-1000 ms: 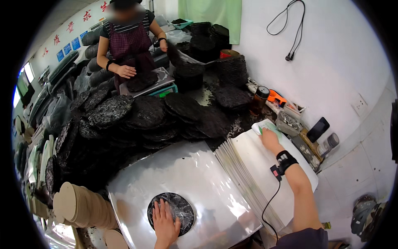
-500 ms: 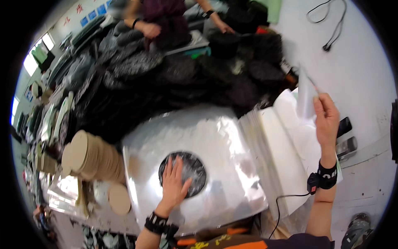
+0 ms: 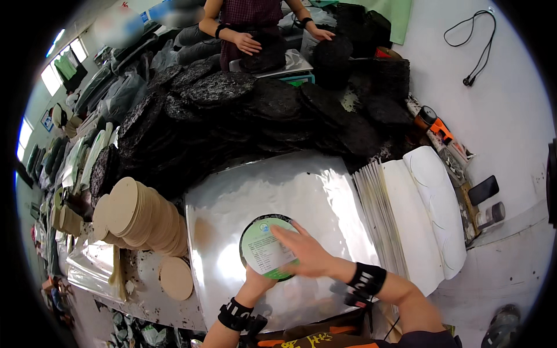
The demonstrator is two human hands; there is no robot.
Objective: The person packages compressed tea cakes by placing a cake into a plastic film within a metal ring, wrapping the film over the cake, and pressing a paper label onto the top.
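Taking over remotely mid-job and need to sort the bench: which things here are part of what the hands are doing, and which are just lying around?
In use:
right hand pressing the round label
dark disc under the label
left hand at the disc's near edge
silver sheet beneath

Lying about:
tan cardboard rounds
stack of white sheets
pile of dark discs
phone
orange tool

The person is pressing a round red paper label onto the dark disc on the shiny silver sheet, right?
Not quite. The head view shows the round paper label is green and white, not red. The right hand does press it onto the dark disc on the shiny silver sheet.
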